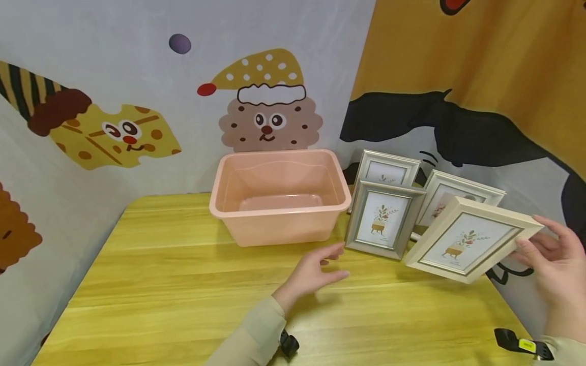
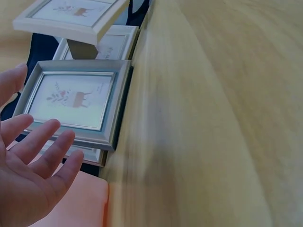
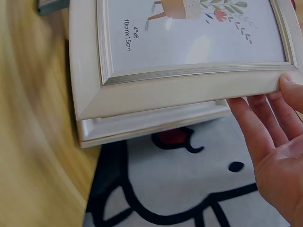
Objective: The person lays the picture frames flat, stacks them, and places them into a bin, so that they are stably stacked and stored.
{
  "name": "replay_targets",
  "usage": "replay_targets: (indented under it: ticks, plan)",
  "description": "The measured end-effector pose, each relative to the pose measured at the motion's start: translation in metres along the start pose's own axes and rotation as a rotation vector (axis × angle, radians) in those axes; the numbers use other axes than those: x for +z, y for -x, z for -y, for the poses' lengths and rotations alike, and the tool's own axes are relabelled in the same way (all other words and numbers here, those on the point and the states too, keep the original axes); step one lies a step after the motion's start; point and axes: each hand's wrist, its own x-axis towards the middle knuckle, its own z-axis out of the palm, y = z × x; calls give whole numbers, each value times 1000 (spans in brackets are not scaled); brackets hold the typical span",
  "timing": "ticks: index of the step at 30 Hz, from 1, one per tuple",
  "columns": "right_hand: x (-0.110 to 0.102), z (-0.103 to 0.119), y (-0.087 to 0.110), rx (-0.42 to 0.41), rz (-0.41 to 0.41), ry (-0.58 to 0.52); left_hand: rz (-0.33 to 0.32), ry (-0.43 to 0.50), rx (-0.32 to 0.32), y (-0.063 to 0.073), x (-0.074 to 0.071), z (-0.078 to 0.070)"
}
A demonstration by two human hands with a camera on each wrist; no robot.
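Note:
My right hand (image 1: 560,264) grips a cream picture frame (image 1: 517,218) by its right edge, thumb on the front and fingers behind. The held frame is tilted and overlaps a white frame (image 1: 467,184) behind it. In the right wrist view its print (image 3: 189,42) reads 4"x6", 10cmx15cm. My left hand (image 1: 311,272) hovers over the table with fingers spread, holding nothing. Nearest to it stands a grey-silver frame (image 1: 352,229) with a plant-pot picture. A light silver frame (image 1: 393,158) stands behind that one, partly hidden.
A pink plastic bin (image 1: 279,229) stands at the back of the wooden table (image 1: 183,284), left of the frames, with nothing seen inside. A cartoon-printed cloth (image 1: 151,66) hangs behind and beside the table.

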Motion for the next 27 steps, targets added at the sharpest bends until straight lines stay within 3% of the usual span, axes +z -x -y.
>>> replay_targets:
  ticks: [4, 10, 16, 22, 27]
  plan:
    - [-4, 4, -3, 10, -72, -52, 1, 5, 11, -3, 0, -3]
    - [-7, 6, -3, -84, -3, -281, 4, 3, 34, -9, 0, -9]
    - [3, 10, 0, -23, 13, -282, -3, 3, 44, -18, -2, -20]
    - [21, 3, 1, -77, 201, -391, -16, 7, 65, -22, -7, -27]
    - [42, -12, 1, -126, 364, -644, -46, 47, 63, -16, -13, -28]
